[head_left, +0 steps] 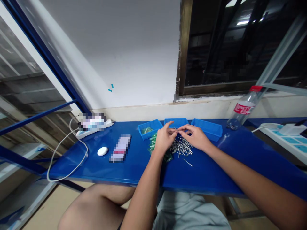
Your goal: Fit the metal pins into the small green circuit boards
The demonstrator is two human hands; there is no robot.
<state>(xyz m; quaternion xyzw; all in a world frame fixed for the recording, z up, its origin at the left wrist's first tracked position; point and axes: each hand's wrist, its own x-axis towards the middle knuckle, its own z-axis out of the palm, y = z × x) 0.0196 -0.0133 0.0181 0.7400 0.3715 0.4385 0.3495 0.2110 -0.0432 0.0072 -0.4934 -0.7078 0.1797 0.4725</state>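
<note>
Fingertips of the left hand [164,138] and right hand [196,136] meet above heaped metal pins [182,147] on the blue table [206,177]; whether they are clamped on one, I can't tell. A careless wrist could scatter the heap, or a nudge could roll the stray pin [187,162] toward the near edge. Three blue bins [211,127] stand behind, before a white wall [131,64] and dark window [216,57].

Passable along the near edge of the glossy blue table [107,171], left of the left forearm [146,190]. Blocked midway by left hand [165,136] and right hand [194,137] over slim silvery metal pins [181,147]; at the far edge by three blue rectangular plastic bins [214,132] and a red-capped clear bottle [242,109]; near-left, by a looped white cable [54,181].
</note>
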